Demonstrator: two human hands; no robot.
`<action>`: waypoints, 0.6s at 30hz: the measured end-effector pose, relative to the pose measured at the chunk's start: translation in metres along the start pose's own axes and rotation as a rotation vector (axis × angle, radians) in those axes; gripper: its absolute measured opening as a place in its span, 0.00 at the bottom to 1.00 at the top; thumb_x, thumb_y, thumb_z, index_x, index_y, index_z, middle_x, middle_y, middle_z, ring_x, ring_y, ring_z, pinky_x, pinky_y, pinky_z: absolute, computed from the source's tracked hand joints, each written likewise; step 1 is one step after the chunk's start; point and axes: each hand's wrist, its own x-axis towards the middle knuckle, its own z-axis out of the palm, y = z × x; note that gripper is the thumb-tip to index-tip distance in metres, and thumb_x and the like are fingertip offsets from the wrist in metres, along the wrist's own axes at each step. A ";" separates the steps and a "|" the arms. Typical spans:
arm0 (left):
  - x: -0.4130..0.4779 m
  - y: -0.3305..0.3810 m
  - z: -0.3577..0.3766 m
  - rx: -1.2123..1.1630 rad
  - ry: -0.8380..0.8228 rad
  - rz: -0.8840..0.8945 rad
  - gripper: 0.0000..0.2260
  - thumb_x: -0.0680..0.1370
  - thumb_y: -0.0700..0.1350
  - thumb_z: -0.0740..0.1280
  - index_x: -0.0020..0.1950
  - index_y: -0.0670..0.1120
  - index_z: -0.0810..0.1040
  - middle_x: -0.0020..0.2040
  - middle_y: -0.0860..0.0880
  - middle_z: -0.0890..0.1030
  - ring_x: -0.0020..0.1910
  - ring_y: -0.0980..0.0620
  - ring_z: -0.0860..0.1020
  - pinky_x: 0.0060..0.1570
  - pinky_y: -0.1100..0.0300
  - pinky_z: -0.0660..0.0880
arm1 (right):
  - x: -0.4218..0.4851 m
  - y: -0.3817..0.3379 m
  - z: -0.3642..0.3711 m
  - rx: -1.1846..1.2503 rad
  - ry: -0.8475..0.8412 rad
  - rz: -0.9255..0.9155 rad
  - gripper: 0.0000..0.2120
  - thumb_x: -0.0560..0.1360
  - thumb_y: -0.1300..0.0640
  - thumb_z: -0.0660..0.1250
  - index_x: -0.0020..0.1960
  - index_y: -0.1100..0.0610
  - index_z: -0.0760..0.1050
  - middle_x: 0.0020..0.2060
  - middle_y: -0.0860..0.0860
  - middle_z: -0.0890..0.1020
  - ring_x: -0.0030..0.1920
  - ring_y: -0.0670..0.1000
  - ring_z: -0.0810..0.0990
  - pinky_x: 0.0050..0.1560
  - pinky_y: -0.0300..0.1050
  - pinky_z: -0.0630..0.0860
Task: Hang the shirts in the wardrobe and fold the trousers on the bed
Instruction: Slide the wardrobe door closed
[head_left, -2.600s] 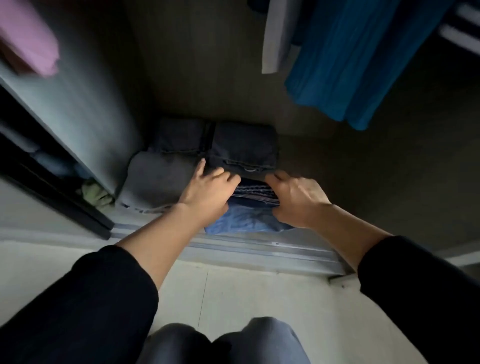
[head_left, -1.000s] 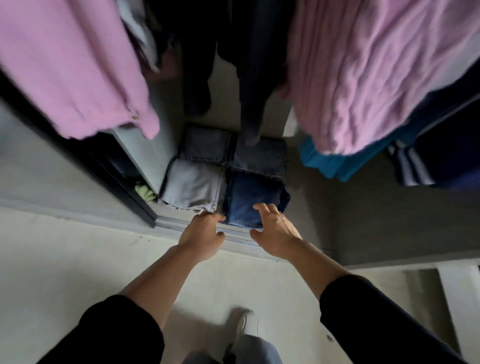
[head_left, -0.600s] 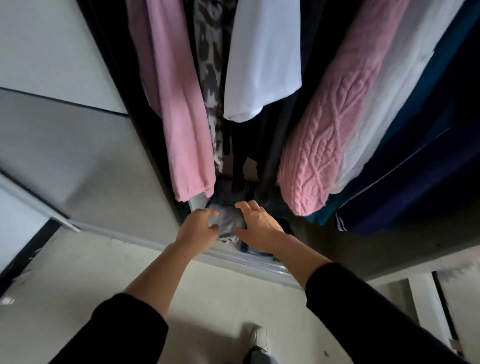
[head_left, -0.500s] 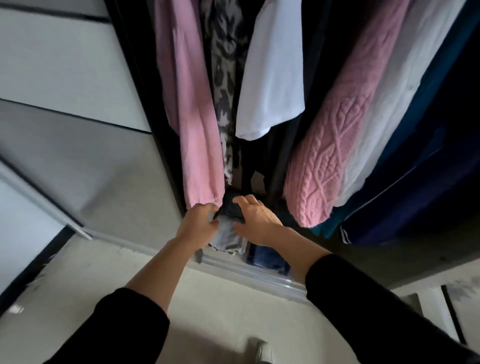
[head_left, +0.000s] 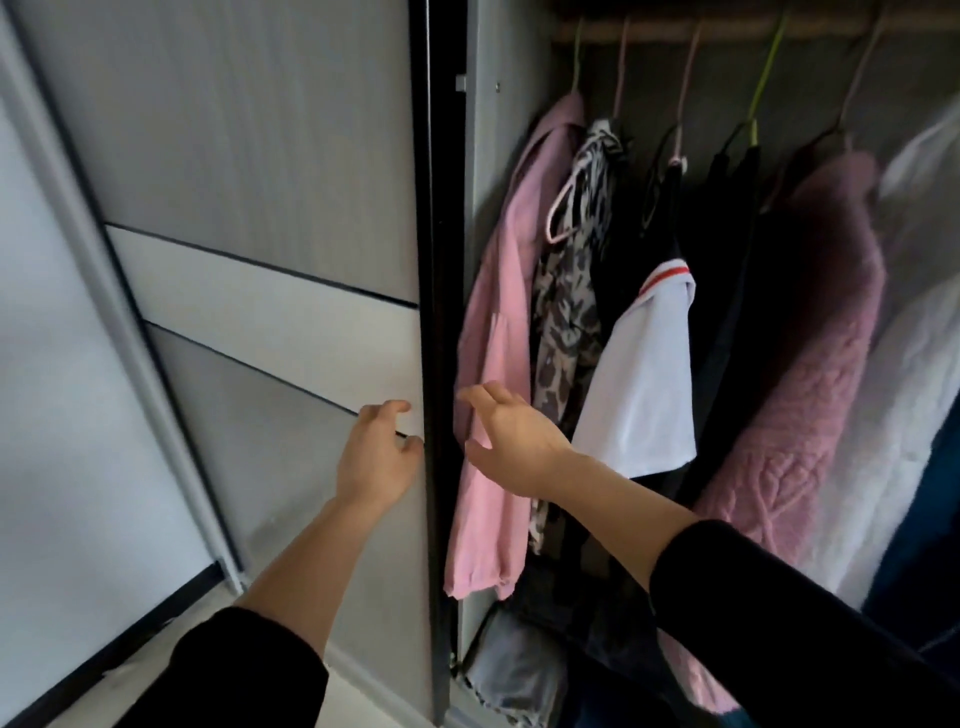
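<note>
The wardrobe stands open on its right half, with shirts hanging from a rail: a pink shirt (head_left: 493, 364), a leopard-print top (head_left: 566, 306), a white shirt with a red stripe (head_left: 644, 384) and a pink knitted sweater (head_left: 810, 395). Folded grey trousers (head_left: 511, 675) lie on the wardrobe floor below. My left hand (head_left: 376, 454) hovers at the dark edge of the sliding door (head_left: 431, 312), fingers loosely curled and holding nothing. My right hand (head_left: 511, 441) is raised in front of the pink shirt, fingers relaxed and empty.
The grey sliding door panel (head_left: 249, 208) fills the left half of the view. Dark garments (head_left: 727, 260) and a white quilted garment (head_left: 904, 415) hang further right. Pale floor (head_left: 358, 712) shows at the bottom.
The view has risen from the wardrobe floor to the hanging rail. Both hands have lifted away from the folded trousers, and now hover empty at the door edge and the pink shirt.
</note>
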 end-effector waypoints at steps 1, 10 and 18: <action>0.007 0.001 -0.003 -0.008 0.019 0.005 0.19 0.75 0.41 0.66 0.66 0.48 0.73 0.61 0.44 0.73 0.48 0.45 0.78 0.51 0.54 0.74 | 0.009 -0.003 -0.007 -0.034 0.022 -0.038 0.28 0.76 0.57 0.61 0.74 0.55 0.59 0.69 0.52 0.66 0.68 0.56 0.66 0.62 0.53 0.71; 0.055 0.002 -0.003 -0.183 0.104 0.098 0.17 0.74 0.52 0.69 0.60 0.51 0.70 0.53 0.54 0.75 0.49 0.52 0.77 0.47 0.54 0.76 | 0.090 -0.023 -0.064 -0.889 0.219 -0.410 0.31 0.77 0.57 0.58 0.78 0.58 0.51 0.78 0.55 0.51 0.78 0.56 0.45 0.73 0.61 0.47; 0.073 0.003 0.008 -0.054 0.046 0.183 0.12 0.75 0.56 0.66 0.43 0.49 0.69 0.40 0.54 0.76 0.40 0.53 0.75 0.39 0.57 0.72 | 0.116 -0.021 -0.089 -1.102 0.200 -0.506 0.21 0.76 0.61 0.59 0.69 0.54 0.66 0.70 0.53 0.66 0.75 0.54 0.58 0.69 0.62 0.59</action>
